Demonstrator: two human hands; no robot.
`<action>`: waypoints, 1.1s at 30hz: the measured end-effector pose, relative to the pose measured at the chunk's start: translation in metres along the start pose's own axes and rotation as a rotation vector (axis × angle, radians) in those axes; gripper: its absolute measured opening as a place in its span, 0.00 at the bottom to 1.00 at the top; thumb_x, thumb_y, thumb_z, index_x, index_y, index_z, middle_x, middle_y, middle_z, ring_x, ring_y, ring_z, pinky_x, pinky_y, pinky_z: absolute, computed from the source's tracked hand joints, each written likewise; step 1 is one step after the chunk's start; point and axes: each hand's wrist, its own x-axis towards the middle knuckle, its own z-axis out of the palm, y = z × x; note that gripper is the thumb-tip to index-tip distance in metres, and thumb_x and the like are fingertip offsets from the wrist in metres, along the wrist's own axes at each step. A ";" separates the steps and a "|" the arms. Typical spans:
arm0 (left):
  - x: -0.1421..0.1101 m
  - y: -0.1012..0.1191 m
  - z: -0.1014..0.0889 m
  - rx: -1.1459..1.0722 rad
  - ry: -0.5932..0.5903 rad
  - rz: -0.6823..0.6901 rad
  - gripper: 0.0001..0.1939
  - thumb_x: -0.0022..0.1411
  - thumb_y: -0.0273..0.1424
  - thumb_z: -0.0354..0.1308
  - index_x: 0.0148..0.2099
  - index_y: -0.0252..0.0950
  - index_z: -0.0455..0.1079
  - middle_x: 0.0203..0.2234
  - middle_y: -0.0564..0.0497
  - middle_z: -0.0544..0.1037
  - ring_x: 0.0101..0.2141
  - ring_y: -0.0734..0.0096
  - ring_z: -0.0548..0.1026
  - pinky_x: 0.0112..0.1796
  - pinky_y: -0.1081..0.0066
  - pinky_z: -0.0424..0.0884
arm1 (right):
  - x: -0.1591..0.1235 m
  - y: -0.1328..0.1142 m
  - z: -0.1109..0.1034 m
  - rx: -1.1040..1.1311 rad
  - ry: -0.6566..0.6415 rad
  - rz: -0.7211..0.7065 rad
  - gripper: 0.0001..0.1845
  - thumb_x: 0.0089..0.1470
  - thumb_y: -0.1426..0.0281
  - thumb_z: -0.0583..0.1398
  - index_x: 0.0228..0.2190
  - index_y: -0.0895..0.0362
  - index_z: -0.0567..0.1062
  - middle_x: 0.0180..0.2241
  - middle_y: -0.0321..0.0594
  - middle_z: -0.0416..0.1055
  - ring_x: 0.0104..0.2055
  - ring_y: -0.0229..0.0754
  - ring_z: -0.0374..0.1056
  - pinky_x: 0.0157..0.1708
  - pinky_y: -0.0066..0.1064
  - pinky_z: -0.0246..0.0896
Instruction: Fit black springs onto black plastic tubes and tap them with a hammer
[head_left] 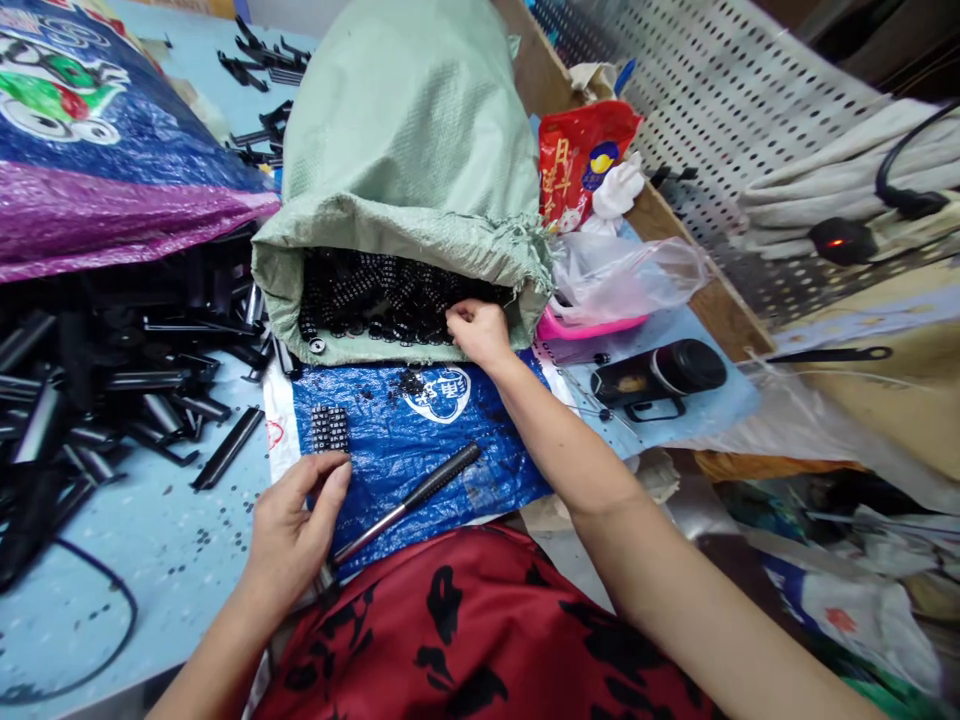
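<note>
My left hand (pixel 300 515) is closed, thumb and fingertips pinched at the lower edge of a small block of black pieces with white markings (pixel 328 428). At the mouth of a pale green woven sack (pixel 405 120), my right hand (pixel 481 330) is closed, its fingertips among the black marked pieces (pixel 375 290) inside. What those fingers grip, if anything, is too small to make out. A rod-shaped tool with a dark textured handle (pixel 442 476) and a metal shaft lies between my hands on a blue plastic sheet (pixel 390 440).
Black plastic parts (pixel 165 400) lie heaped at the left beside a blue and purple bag (pixel 135 170). On the right are a red packet (pixel 585 160), a clear plastic bag (pixel 622 275) over something pink, and a dark bottle (pixel 660 375). A perforated metal panel (pixel 697 120) stands behind.
</note>
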 end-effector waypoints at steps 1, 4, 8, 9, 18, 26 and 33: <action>0.000 0.001 0.001 -0.009 -0.002 -0.003 0.11 0.69 0.40 0.61 0.44 0.41 0.81 0.33 0.51 0.85 0.34 0.64 0.82 0.37 0.68 0.73 | -0.006 0.001 -0.004 0.036 -0.012 0.001 0.12 0.58 0.66 0.60 0.34 0.59 0.82 0.27 0.39 0.79 0.32 0.42 0.76 0.35 0.30 0.68; 0.000 0.005 0.004 -0.026 -0.019 0.004 0.10 0.69 0.40 0.61 0.43 0.41 0.80 0.33 0.51 0.85 0.33 0.64 0.82 0.37 0.68 0.74 | -0.024 0.002 -0.013 0.178 -0.061 -0.017 0.12 0.56 0.63 0.61 0.33 0.59 0.81 0.24 0.36 0.76 0.27 0.39 0.72 0.31 0.28 0.65; 0.001 0.011 0.006 -0.016 -0.040 0.004 0.10 0.69 0.39 0.61 0.43 0.40 0.80 0.33 0.50 0.85 0.33 0.65 0.81 0.37 0.69 0.73 | -0.049 -0.002 -0.024 0.404 -0.161 -0.062 0.15 0.54 0.57 0.63 0.30 0.56 0.78 0.22 0.34 0.72 0.22 0.36 0.66 0.24 0.28 0.62; 0.001 0.012 0.005 -0.017 -0.042 0.002 0.10 0.69 0.39 0.61 0.43 0.40 0.80 0.33 0.50 0.84 0.33 0.66 0.80 0.37 0.69 0.73 | -0.056 -0.004 -0.026 0.459 -0.197 -0.075 0.16 0.54 0.55 0.64 0.30 0.56 0.78 0.22 0.33 0.72 0.21 0.36 0.65 0.23 0.28 0.61; 0.028 0.022 0.024 -0.570 0.218 -0.354 0.21 0.68 0.50 0.61 0.48 0.36 0.75 0.39 0.43 0.84 0.39 0.63 0.82 0.42 0.64 0.78 | -0.115 -0.017 -0.046 0.566 -0.487 -0.174 0.14 0.58 0.59 0.65 0.31 0.57 0.78 0.22 0.33 0.71 0.21 0.33 0.65 0.22 0.25 0.60; 0.043 0.042 0.012 0.178 0.259 0.529 0.26 0.66 0.37 0.67 0.64 0.41 0.72 0.56 0.41 0.78 0.57 0.52 0.76 0.57 0.56 0.71 | -0.135 -0.041 -0.061 0.331 -0.547 -0.665 0.10 0.63 0.71 0.59 0.30 0.58 0.78 0.26 0.34 0.72 0.27 0.33 0.65 0.30 0.26 0.58; 0.029 0.043 0.032 0.107 -0.255 0.449 0.12 0.71 0.32 0.61 0.54 0.37 0.78 0.31 0.49 0.79 0.29 0.69 0.77 0.32 0.71 0.70 | -0.131 -0.040 -0.075 0.398 -0.713 -0.694 0.08 0.63 0.71 0.60 0.32 0.58 0.78 0.26 0.33 0.73 0.27 0.32 0.65 0.30 0.25 0.60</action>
